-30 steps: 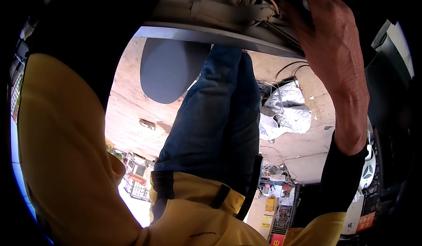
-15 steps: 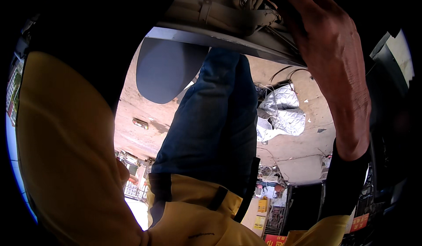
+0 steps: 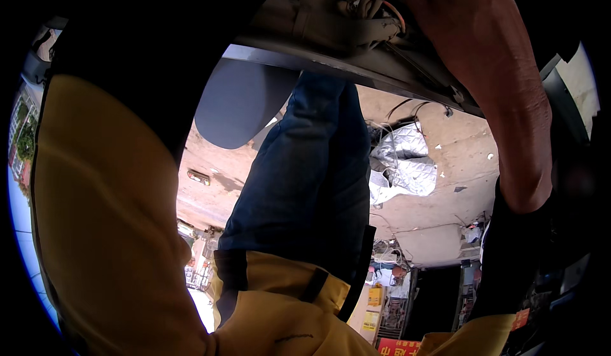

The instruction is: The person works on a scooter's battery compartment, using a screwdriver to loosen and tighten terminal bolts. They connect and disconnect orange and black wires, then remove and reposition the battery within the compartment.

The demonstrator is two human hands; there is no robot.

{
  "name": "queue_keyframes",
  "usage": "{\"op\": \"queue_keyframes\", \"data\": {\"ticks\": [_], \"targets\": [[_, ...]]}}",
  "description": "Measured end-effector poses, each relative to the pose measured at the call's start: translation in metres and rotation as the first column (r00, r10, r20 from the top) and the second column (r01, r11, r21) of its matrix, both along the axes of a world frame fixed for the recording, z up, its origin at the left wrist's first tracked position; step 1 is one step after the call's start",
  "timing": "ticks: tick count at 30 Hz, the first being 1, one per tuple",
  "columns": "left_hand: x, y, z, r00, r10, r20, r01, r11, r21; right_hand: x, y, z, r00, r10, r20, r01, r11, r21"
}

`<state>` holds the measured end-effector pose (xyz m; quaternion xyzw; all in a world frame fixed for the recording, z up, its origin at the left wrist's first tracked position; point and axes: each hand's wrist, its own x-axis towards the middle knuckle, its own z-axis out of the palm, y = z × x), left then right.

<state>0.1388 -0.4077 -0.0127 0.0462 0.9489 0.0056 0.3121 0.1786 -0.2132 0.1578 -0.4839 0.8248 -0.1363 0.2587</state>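
One bare right hand (image 3: 461, 9) beside grimy pipework (image 3: 344, 28); left hand out of sight.

Right fingers vanish into shadow at the upper edge, so whether they grip or hang loose I cannot tell, nor can I for the left hand, whose yellow sleeve (image 3: 105, 184) leads up into darkness. Below both hands, the yellow shirt (image 3: 267, 318) bears a small dark line of marking, illegible. The pipework sits just left of the right hand, an orange-red cable (image 3: 400, 16) between them. Farther off, left of the right wrist, lies a silver quilted sheet (image 3: 414, 174); beyond, a red sign (image 3: 388, 344) shows pale characters.
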Motion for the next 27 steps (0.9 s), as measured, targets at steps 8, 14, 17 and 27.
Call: {"op": "queue_keyframes", "data": {"ticks": [8, 14, 17, 27], "targets": [[-0.001, -0.004, 0.001, 1.000, 0.017, 0.002, -0.017, 1.000, 0.009, -0.002, 0.020, -0.035, 0.980, 0.168, -0.106, -0.180, 0.976, -0.119], [0.000, -0.008, 0.001, 1.000, 0.025, -0.006, -0.025, 1.000, 0.008, 0.003, 0.010, -0.020, 0.993, 0.120, 0.018, -0.118, 0.990, -0.082], [-0.001, -0.008, 0.001, 1.000, 0.017, -0.012, -0.017, 1.000, 0.011, 0.000, 0.003, -0.029, 0.958, 0.264, -0.115, -0.273, 0.960, -0.063], [-0.004, -0.009, 0.002, 0.996, 0.034, 0.077, -0.035, 0.999, 0.003, -0.002, -0.004, -0.025, 0.969, 0.175, 0.176, -0.159, 0.982, -0.102]]}}
